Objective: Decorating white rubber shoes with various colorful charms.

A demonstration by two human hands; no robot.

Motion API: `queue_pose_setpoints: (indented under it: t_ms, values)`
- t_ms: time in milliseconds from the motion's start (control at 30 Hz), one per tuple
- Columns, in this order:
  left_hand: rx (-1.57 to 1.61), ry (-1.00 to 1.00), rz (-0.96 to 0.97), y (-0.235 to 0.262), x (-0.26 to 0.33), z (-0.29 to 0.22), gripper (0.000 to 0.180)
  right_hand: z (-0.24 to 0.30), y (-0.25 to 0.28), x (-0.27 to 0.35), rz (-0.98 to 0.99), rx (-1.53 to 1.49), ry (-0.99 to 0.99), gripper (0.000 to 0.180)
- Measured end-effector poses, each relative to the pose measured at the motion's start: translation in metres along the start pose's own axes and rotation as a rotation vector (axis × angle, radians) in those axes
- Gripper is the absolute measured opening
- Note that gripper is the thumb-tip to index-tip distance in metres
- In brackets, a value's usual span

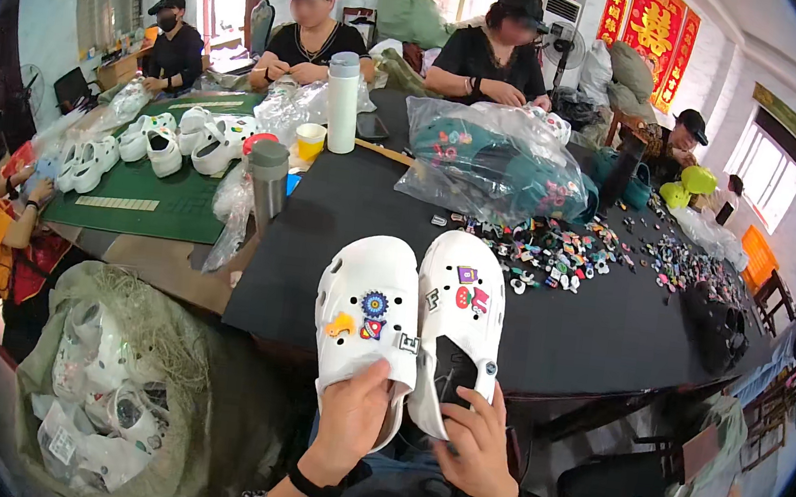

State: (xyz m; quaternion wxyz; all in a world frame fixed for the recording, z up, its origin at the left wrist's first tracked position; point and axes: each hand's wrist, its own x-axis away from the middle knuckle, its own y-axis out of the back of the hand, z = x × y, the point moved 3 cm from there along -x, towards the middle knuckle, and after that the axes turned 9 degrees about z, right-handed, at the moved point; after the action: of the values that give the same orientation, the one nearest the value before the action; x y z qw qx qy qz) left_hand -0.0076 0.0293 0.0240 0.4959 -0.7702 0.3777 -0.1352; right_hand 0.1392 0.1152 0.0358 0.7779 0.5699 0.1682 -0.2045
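You hold 2 white clogs side by side at the near edge of the black table (603, 341), toes pointing away from you, each already carrying small coloured charms on its upper. Your left hand (350, 425) is wrapped around the heel of the left clog (367, 319), thumb lying up over the heel opening. Your right hand (479, 444) grips the heel of the right clog (460, 310), fingers curled into and around its opening.

It looks like the pair is being checked or lined up with its charms fitted. The next move probably calls for keeping both heels level and a firm grip, since only the soles' front parts rest on the table. The loose pile of charms (555, 252) lies well beyond the toes, to your right.
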Motion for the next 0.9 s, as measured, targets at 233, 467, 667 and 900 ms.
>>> queue_pose_setpoints:
  t_ms: [233,467,667,900]
  values:
    - [0.013,-0.065,-0.028,0.001,-0.008,-0.009,0.043,0.000,0.022,-0.003,0.043,0.077,-0.059,0.032]
    - [0.058,-0.055,-0.009,0.010,-0.015,-0.011,0.044,-0.008,0.051,-0.012,0.063,0.219,-0.080,0.029]
    - [0.125,-0.016,0.013,0.011,-0.016,-0.011,0.042,-0.012,0.067,-0.030,0.144,0.337,-0.103,0.026]
    - [0.146,-0.018,0.025,0.010,-0.016,-0.008,0.044,-0.039,0.055,-0.025,0.110,-0.063,-0.119,0.043]
